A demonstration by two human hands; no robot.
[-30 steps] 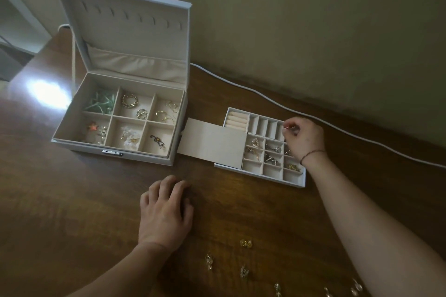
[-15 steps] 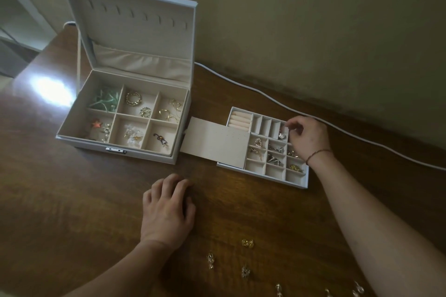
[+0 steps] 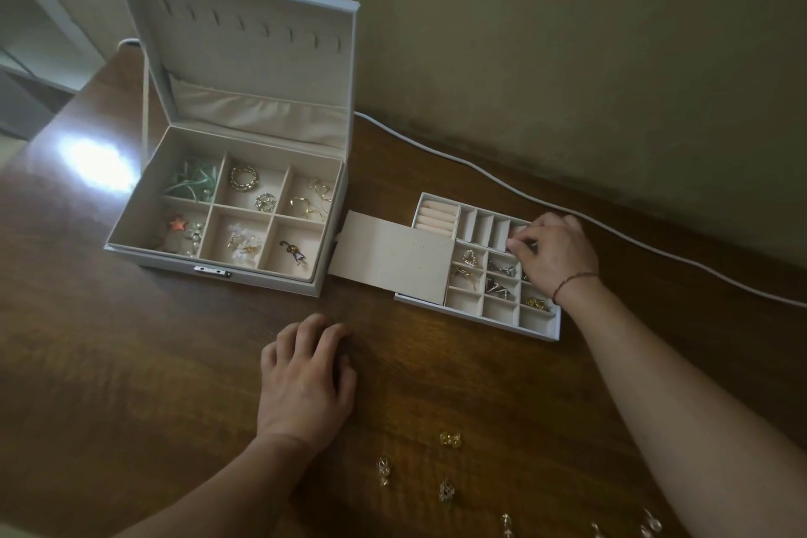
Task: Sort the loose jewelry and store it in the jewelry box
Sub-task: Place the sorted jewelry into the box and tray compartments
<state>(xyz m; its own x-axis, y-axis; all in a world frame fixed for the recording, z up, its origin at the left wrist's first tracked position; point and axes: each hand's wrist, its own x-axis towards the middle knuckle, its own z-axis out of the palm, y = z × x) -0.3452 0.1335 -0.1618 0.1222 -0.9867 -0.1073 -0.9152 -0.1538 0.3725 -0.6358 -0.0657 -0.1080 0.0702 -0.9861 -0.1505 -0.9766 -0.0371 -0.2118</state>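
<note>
Our right hand is over the far right part of the removable tray, fingertips pinched down into one of its narrow slots. Half a second ago a small silvery piece showed in that slot beside our fingers; now the fingers cover the spot, so we cannot tell whether they pinch the piece or have let it go. We judge this placement is being finished or adjusted.

Our left hand rests flat on the table, relaxed and holding nothing, just as it did a second ago.

The jewelry box stands open toward the far left of the table, its six compartments already holding rings and ornaments. The tray sits to its right with a flap folded out between them.

Loose earrings lie along the table's near edge, unchanged in number as far as we can see. So sorting is well along but not done: several pieces await pickup.
</note>
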